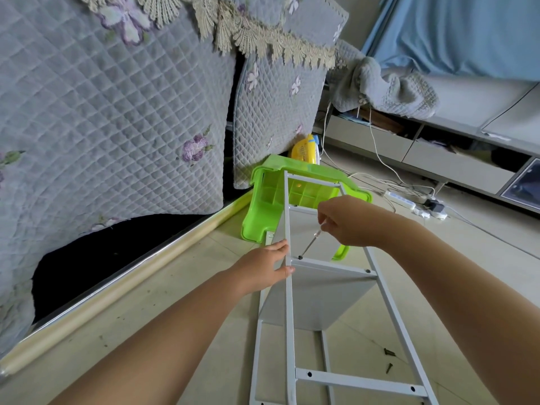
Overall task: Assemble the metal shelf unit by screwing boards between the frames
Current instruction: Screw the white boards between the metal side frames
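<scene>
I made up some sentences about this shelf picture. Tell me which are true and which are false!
1. The right hand holds a screwdriver. True.
2. The left hand holds a hammer. False: it grips the white frame.
3. A green plastic stool lies tipped over behind the frame. True.
4. The screwdriver tip points at a screw on the crossbar. True.
5. Loose screws lie on the sofa. False: they lie on the floor.

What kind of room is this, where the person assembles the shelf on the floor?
Most likely a living room at home. A sofa with a grey quilted floral cover stands on the left, a long low grey cabinet on the right, and a white power strip lies on the pale tiled floor.
</scene>
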`<state>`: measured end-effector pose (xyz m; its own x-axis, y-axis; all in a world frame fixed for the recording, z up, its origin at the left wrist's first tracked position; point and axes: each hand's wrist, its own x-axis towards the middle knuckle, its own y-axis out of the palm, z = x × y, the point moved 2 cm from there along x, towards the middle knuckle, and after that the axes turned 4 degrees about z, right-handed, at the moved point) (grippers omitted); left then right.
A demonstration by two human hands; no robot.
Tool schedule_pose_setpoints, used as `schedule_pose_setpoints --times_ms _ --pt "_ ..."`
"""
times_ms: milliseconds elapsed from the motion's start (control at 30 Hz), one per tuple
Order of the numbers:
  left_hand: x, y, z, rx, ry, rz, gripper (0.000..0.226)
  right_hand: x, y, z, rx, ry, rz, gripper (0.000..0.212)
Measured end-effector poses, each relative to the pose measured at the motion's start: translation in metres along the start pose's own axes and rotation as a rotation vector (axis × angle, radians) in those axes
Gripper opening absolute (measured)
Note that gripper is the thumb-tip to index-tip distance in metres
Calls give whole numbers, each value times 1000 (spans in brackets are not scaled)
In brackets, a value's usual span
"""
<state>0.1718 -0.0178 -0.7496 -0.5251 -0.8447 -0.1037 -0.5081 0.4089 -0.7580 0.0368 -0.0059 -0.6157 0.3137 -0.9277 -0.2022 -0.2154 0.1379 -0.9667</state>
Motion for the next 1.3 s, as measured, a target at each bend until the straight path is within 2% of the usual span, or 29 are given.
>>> schedule_pose_setpoints --times_ms 100,233,300,467,700,933,1067,1167,1233,1300 --pt "1 1 1 -4 -2 -1 59 2 -1 1 -57 17 -32 26" --pt "2 1 2 4 -5 -6 59 8 -1 0 -134 169 0 46" --pt "3 2 2 3 -3 -6 59 7 0 -1 -102 175 28 42" --pt "4 3 4 1 4 -10 58 -3 -2 -1 90 36 42 24" --pt "5 3 5 -6 10 -30 57 -8 -5 0 -11 -34 -50 26" --pt "7 6 5 23 20 -34 57 0 -10 1 -105 -71 -52 23" --pt "6 6 6 26 16 -30 57 3 -14 5 -130 40 -36 27" --pt "6 4 7 33 14 -37 58 15 -7 8 68 258 -29 29" --pt "6 4 7 42 18 -42 58 18 -3 10 147 372 -57 18" --pt "5 5 6 36 17 -40 58 16 -3 16 90 329 -66 20"
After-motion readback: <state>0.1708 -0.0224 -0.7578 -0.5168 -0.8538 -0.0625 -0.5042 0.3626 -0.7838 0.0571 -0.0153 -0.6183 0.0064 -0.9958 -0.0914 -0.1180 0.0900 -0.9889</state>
